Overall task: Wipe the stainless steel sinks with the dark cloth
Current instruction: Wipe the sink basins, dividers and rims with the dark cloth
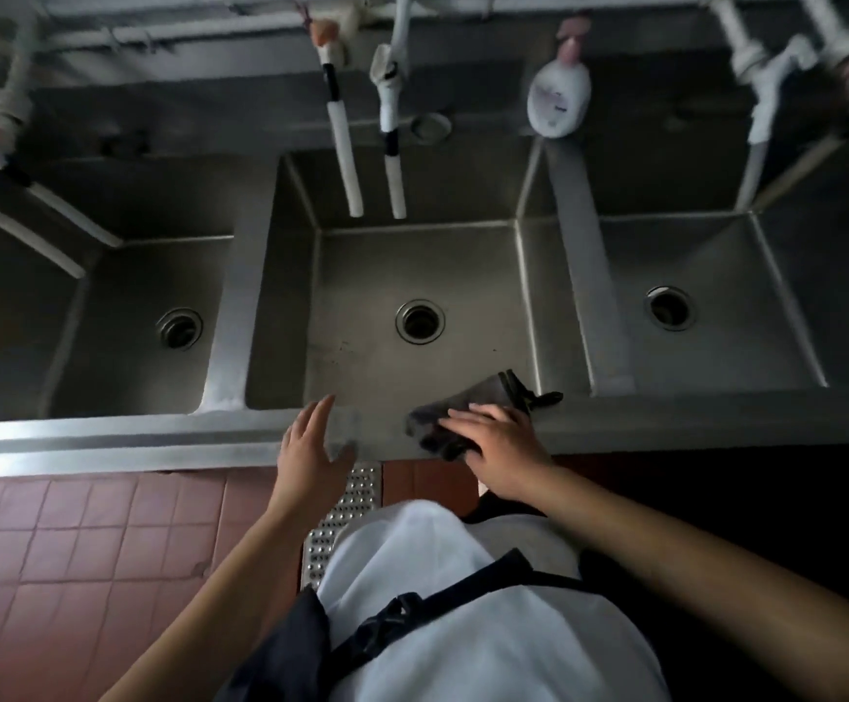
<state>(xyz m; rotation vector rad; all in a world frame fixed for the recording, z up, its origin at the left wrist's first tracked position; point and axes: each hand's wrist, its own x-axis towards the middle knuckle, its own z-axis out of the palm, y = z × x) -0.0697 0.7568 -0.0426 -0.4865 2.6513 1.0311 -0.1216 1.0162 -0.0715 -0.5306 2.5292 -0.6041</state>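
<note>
Three stainless steel sinks stand side by side: the left sink (129, 357), the middle sink (356, 296) and the right sink (726, 347). The dark cloth (468, 397) lies crumpled on the front rim (159, 428) of the middle sink, one corner hanging over the basin. My right hand (498, 448) presses flat on the cloth with straight fingers. My left hand (311, 448) hovers over the rim to the left of the cloth, fingers relaxed and holding nothing.
White taps (349, 159) hang over the middle sink, others over the left sink and right sink. A white soap bottle (559, 96) stands on the back ledge. Red floor tiles (83, 549) and a perforated metal drain cover (346, 519) lie below the rim.
</note>
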